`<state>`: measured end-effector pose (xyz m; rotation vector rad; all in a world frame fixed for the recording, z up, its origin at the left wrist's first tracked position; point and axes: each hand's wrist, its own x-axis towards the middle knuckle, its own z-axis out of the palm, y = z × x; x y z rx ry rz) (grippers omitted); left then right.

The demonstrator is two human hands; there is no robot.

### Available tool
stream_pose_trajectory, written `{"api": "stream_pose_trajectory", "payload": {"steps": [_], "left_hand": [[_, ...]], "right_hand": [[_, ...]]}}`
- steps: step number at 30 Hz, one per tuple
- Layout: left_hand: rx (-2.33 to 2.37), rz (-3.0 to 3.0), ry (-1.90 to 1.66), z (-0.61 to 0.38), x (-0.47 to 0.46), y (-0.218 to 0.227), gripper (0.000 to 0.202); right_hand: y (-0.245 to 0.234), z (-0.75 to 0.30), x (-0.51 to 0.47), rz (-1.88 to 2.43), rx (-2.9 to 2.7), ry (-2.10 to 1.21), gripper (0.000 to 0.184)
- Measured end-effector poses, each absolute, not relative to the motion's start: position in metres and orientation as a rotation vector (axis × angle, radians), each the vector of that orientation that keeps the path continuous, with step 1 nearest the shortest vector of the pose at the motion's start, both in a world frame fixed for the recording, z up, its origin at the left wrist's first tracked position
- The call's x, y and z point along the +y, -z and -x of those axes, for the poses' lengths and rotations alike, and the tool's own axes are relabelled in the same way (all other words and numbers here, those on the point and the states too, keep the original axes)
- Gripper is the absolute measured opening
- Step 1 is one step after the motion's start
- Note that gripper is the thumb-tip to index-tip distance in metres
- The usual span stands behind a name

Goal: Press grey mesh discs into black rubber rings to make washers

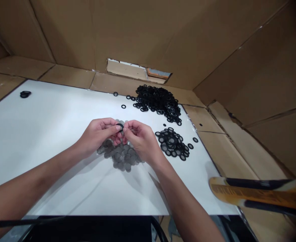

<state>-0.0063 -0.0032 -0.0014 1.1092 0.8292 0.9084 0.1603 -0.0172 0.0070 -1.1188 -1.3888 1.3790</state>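
Observation:
Above the middle of the white table, my left hand (pixel 97 136) pinches a small black ring (pixel 120 126) between thumb and fingers. Closed beside it, my right hand (pixel 143 139) has its fingertips at the ring's right edge; whether a disc is between them is hidden. Beneath both hands lies a loose pile of grey mesh-like discs (pixel 124 156). To the right of my right hand is a heap of black rings with grey centres (pixel 172 141). Farther back, a larger heap of black rings (pixel 156 99) spreads towards the table's back edge.
A small clump of black pieces (pixel 25 94) lies at the far left of the white table (pixel 49 111). Cardboard walls (pixel 143 30) enclose the back and sides, with a slot (pixel 127 69) cut through. A blurred yellow-and-black object (pixel 259 192) juts in from the right.

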Motion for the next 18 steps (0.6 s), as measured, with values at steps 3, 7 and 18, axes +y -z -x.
{"api": "stream_pose_trajectory", "payload": {"steps": [3, 7, 18], "left_hand": [[0.856, -1.111, -0.930, 0.0058, -0.0039, 0.0007, 0.018], [0.857, -1.105, -0.971, 0.0048, -0.0054, 0.0001, 0.017], [0.920, -1.218, -0.891, 0.0067, -0.0030, 0.0020, 0.020]], "right_hand": [[-0.0066, -0.1599, -0.0172, 1.133, -1.381, -1.339, 0.015], [-0.0060, -0.1594, -0.0176, 1.141, -1.346, -1.323, 0.015], [-0.0138, -0.1629, -0.0167, 1.214, -1.359, -1.267, 0.016]]}}
